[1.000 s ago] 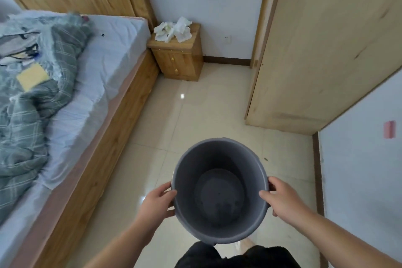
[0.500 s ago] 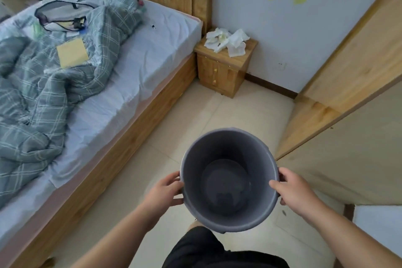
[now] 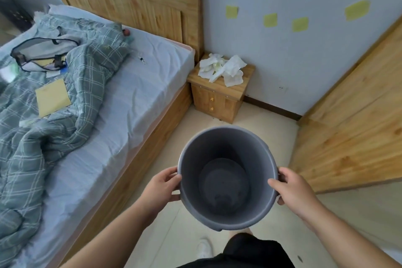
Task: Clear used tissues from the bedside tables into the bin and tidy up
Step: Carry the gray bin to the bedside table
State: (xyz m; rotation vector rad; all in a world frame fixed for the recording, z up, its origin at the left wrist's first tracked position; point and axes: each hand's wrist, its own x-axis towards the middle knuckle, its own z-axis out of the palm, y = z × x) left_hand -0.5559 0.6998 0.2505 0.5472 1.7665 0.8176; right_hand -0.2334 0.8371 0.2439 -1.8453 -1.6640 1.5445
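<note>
**Grey bin (image 3: 228,148) held up, tissues (image 3: 221,68) on the table (image 3: 217,100) beyond**

Crumpled white tissues lie heaped on a small wooden bedside table in the corner, just beside the bed (image 3: 130,93). Nearer the viewer, the bin is held above the tiled floor (image 3: 250,119). The left hand (image 3: 162,187) has its grip closed on the left rim, the right hand (image 3: 293,189) on the right rim. A rumpled checked quilt (image 3: 43,126) lies on the bed.

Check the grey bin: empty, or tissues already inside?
Empty: the bin's bare grey bottom shows, and the tissues lie on the bedside table.

Rumpled plaid quilt (image 3: 32,137) on bed (image 3: 141,85)
</note>
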